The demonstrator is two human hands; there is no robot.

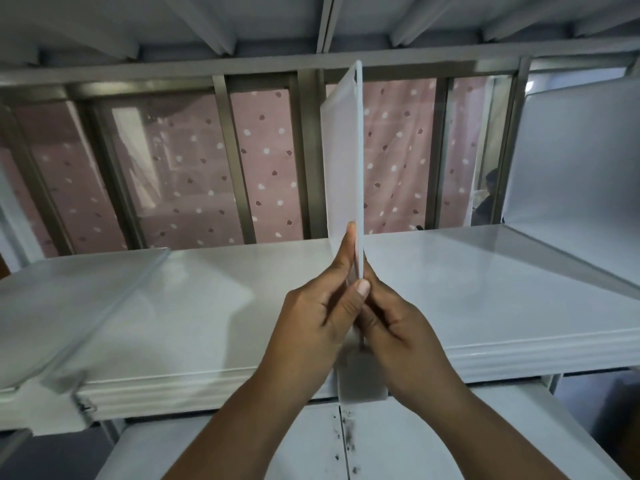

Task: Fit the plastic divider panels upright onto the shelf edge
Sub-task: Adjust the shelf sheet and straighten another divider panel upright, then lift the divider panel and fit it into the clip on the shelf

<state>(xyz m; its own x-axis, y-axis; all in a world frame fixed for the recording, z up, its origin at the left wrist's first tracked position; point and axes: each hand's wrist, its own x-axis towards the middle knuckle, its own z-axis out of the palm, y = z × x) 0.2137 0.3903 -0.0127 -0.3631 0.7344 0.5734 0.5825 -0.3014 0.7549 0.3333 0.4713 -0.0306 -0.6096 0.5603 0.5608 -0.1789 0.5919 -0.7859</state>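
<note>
A translucent white plastic divider panel (343, 161) stands upright, edge-on to me, over the middle of the white shelf (214, 306). My left hand (318, 306) pinches its near edge from the left, thumb on the edge and fingers flat along its side. My right hand (391, 323) grips the same near edge from the right, just below. The panel's lower front end reaches down over the shelf's front lip (207, 386). A second divider panel (568, 150) stands upright at the right. Another clear panel (69, 299) lies flat on the shelf at the left.
Behind the shelf run metal uprights (235, 161) with a pink dotted curtain (266, 161) beyond them. The underside of an upper shelf (311, 26) hangs overhead. A lower white shelf (311, 445) with dark specks lies below my arms. A person (486, 199) is partly visible at the far right.
</note>
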